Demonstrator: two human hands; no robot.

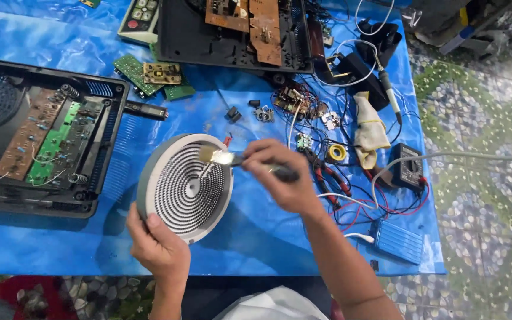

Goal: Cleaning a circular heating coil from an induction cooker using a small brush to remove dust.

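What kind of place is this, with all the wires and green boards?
Probably a small electronics repair bench. A round heating coil is tilted up by the left hand while the right hand brushes it. An opened cooker case shows circuit boards, and a multimeter lies among loose wires.

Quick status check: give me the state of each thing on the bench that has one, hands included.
Round heating coil disc: tilted up on edge, held at its lower rim.
Left hand: gripping the disc.
Right hand: closed on the brush handle.
Small brush: bristles on the disc's upper face.
Black cooker housing: opened, circuit boards exposed.
Soldering iron: lying unheld.
Multimeter: lying flat, leads attached.
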